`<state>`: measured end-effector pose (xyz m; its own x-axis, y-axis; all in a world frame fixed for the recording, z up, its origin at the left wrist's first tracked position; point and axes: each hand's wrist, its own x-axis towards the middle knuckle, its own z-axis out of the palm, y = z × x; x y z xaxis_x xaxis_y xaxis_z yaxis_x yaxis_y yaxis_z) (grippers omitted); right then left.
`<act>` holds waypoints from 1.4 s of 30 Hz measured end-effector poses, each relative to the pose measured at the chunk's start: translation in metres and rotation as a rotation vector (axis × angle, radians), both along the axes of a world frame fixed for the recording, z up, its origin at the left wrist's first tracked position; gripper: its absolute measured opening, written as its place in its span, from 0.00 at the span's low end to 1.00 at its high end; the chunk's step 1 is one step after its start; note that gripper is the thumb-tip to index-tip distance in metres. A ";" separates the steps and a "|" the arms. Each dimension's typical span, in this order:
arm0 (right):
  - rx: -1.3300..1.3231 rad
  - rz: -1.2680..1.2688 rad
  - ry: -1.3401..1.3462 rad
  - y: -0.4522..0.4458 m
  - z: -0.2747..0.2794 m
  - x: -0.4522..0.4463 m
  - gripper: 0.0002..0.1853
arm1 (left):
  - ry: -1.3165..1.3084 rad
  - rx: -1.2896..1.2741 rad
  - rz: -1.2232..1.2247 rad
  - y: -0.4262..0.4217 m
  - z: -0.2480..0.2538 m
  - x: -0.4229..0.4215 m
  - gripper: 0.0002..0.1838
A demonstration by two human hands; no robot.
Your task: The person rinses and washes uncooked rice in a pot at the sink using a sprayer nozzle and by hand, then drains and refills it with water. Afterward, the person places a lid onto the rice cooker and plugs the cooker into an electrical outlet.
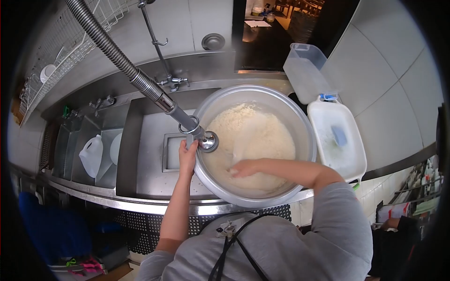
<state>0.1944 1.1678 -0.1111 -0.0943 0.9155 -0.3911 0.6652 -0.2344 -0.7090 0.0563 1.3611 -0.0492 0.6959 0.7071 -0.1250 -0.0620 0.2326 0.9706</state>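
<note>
A large round metal pot point(310, 136) stands over the sink's right side, holding pale rice point(272, 131) in cloudy water. My left hand point(188, 154) is closed around the handle of a pre-rinse sprayer point(208, 141) at the pot's left rim. The sprayer head points into the pot, and a whitish stream seems to cross the water. Inside the pot, my right hand point(247, 168) reaches into the wet rice with its fingers stretched to the left. Its fingertips are partly hidden by the cloudy water.
A steel sink point(150, 122) lies left of the pot; a white jug point(92, 157) sits in the far-left basin. On the right are a white tub point(354, 161) and a clear plastic container point(300, 77). The sprayer's coiled hose point(110, 49) hangs from above. A wire rack point(70, 61) is upper left.
</note>
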 end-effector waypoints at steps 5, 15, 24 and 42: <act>-0.424 0.363 -0.167 -0.046 0.081 0.037 0.26 | 0.000 0.025 0.011 -0.003 0.006 -0.001 0.12; -0.035 -1.239 -0.152 -0.059 -0.013 0.163 0.28 | 0.046 -0.036 -0.062 0.005 0.002 -0.002 0.22; 0.426 -1.310 0.843 0.088 -0.034 0.126 0.34 | 0.044 -0.007 -0.064 0.003 0.008 -0.001 0.25; -0.653 0.079 0.112 -0.050 0.081 0.094 0.26 | -0.015 -0.019 -0.073 0.000 0.011 -0.002 0.21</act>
<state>0.2880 1.1179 -0.0297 -0.2232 0.4830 -0.8467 0.6285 -0.5927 -0.5038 0.0540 1.3609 -0.0384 0.7472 0.6523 -0.1272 -0.0585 0.2551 0.9651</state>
